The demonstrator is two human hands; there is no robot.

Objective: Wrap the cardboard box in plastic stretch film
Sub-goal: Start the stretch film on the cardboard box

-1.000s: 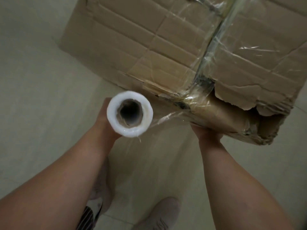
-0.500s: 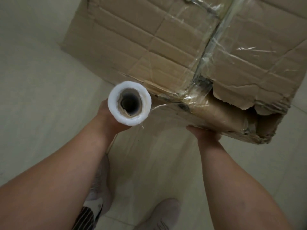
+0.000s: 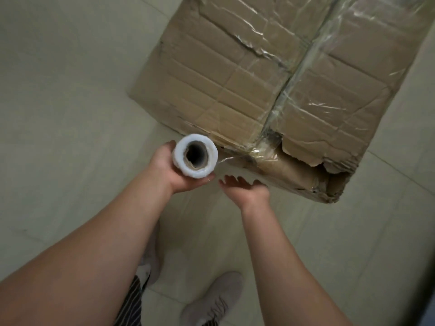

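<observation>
Left hand [image 3: 170, 171]: I see it gripping the white stretch-film roll [image 3: 195, 158], upright.
Right hand [image 3: 244, 188]: fingers spread, holding nothing.
Box: creased brown cardboard box [image 3: 270, 85] on the tiled floor [image 3: 58, 102], partly filmed.

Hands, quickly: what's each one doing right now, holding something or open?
Left hand: gripping the stretch film roll.
Right hand: open, fingers spread, holding nothing.

The cardboard box [image 3: 235, 78] is sitting on the floor [image 3: 70, 102], filling the upper right of the frame. At centre, the left hand [image 3: 169, 170] is holding the film roll [image 3: 180, 161] beside the box's near edge. The right hand [image 3: 244, 189] is hovering just right of the roll, and a shoe [image 3: 211, 300] is standing at bottom centre.
</observation>
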